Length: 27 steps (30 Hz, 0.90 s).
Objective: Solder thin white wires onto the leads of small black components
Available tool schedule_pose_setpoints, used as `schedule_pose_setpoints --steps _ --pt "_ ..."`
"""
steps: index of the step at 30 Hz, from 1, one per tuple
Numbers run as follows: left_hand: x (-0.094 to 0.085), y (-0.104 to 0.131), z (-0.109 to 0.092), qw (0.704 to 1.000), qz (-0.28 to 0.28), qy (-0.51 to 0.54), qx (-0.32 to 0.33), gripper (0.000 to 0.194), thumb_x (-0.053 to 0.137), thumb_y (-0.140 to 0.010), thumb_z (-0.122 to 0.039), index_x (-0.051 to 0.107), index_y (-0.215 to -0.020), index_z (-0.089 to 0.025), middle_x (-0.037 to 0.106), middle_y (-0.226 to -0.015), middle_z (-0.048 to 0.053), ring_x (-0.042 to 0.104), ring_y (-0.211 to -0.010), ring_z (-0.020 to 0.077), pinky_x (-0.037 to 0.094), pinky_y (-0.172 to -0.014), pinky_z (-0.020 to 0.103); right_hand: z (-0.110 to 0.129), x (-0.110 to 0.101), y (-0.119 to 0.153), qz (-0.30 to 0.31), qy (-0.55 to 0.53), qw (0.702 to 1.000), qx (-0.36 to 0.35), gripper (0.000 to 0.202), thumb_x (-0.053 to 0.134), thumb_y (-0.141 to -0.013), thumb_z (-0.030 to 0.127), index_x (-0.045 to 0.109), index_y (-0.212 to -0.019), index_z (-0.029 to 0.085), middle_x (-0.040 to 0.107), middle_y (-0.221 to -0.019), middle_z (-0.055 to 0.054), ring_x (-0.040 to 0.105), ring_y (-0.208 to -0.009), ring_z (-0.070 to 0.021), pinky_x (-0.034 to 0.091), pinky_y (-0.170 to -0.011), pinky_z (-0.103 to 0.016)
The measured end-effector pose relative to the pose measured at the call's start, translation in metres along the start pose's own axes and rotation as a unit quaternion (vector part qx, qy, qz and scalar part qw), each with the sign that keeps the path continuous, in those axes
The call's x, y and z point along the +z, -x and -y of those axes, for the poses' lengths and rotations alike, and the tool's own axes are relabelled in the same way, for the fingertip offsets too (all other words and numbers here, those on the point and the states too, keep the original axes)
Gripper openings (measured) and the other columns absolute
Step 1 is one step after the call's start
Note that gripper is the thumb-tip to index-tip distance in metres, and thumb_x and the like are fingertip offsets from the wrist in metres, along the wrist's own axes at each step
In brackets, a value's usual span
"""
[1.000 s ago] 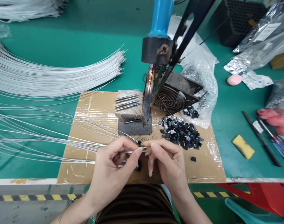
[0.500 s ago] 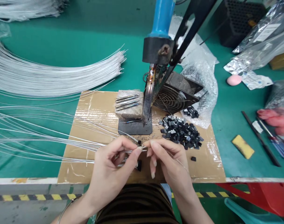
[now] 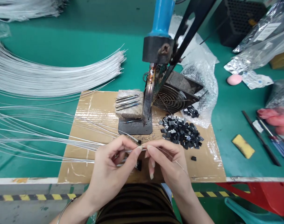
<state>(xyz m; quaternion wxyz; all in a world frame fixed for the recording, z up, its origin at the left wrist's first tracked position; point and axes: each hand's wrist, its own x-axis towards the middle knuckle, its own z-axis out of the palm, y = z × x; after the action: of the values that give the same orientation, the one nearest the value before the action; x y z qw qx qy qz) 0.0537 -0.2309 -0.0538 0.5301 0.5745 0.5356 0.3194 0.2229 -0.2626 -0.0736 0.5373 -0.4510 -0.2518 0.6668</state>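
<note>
Over the front of a cardboard sheet [image 3: 86, 124], my left hand [image 3: 116, 165] pinches thin white wires [image 3: 81, 139] between thumb and forefinger. Those wires run off to the left. My right hand [image 3: 168, 165] is also closed in a pinch, its fingertips almost touching the left ones. A thin strand [image 3: 179, 165] trails back from its fingers across the palm side. What lies exactly between the two pinches is too small to make out. Just behind the fingertips is a small black connector [image 3: 139, 142] on a wire end, and another black piece [image 3: 139, 165] sits below my left hand.
A soldering iron [image 3: 162, 18] on a black arm hangs tip-down behind my hands. Beside it stand a fan [image 3: 170, 98] and a block with metal tips [image 3: 129, 105]. Black connectors [image 3: 181, 130] are heaped right. A wire bundle [image 3: 62, 79] lies left, a yellow sponge [image 3: 243, 146] right.
My right hand has shifted slightly left, and its thumb tip is now closer to the left fingertips. My left hand stays nearly in place, still pinching the wires.
</note>
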Motion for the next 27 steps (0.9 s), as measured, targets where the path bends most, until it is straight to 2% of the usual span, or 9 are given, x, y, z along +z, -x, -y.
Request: schedule_pose_setpoints --steps 8,21,27 --pt "0.0010 0.0008 0.0003 1.000 -0.002 -0.004 -0.004 0.019 0.068 -0.097 -0.031 0.068 -0.082 -0.020 0.064 -0.067 -0.001 0.052 -0.057 0.0110 0.037 -0.051 0.023 -0.0027 -0.0014 -0.0026 0.010 -0.028 0.999 0.021 0.007 0.079 -0.095 0.029 0.084 -0.093 0.024 0.073 -0.073 0.004 0.061 -0.044 -0.0029 0.050 -0.041 -0.011" --pt "-0.0009 0.0003 0.0019 1.000 0.012 0.003 -0.027 0.018 0.069 -0.097 -0.033 0.069 -0.083 -0.021 0.067 -0.070 0.000 0.054 -0.059 0.0121 0.037 -0.052 0.023 0.0021 -0.0007 -0.0036 0.007 -0.058 0.997 0.054 0.013 0.082 -0.092 0.029 0.082 -0.083 0.019 0.068 -0.065 0.005 0.057 -0.039 -0.0030 0.045 -0.038 -0.012" --pt "0.0001 -0.0001 -0.0012 1.000 0.007 0.007 -0.012 0.020 0.067 -0.099 -0.031 0.069 -0.082 -0.020 0.065 -0.067 -0.001 0.051 -0.057 0.0112 0.036 -0.052 0.023 0.0013 0.0022 -0.0030 0.002 -0.083 0.995 0.057 0.012 0.083 -0.090 0.032 0.085 -0.089 0.020 0.070 -0.068 0.003 0.056 -0.038 -0.0038 0.044 -0.035 -0.013"
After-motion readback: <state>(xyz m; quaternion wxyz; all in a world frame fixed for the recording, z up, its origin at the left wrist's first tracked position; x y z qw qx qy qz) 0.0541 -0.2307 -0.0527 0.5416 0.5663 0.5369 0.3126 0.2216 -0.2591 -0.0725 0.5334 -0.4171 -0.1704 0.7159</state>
